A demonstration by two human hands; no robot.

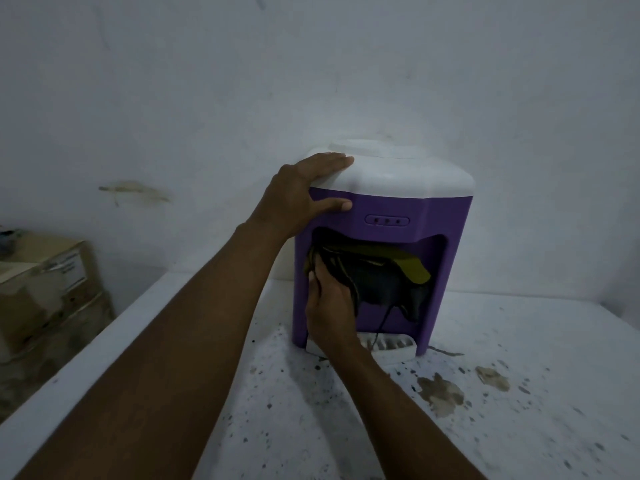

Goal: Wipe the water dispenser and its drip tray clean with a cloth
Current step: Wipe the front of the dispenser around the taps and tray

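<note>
Rough whitish wall (207, 81) behind, and a white countertop (519, 427) peppered with dark specks plus a couple of brownish blotches in front of the water dispenser (446, 216). The dispenser is a boxy plastic thing: glossy purple body, smooth rounded white lid, and a little oval panel with three dots on the front.

Left hand (301, 192) lies flat on the lid's left front corner, fingers straight, thumb pressed on the purple face just below. Right hand (329, 308) is in the tap recess, fingers curled around a crumpled cloth (381, 282), dark grey with olive-yellow bits, which fills most of that recess. A loose thread hangs from it to the ribbed white drip tray (394, 348) at the dispenser's base. Well left of the dispenser sits a worn cardboard box (45, 278).
</note>
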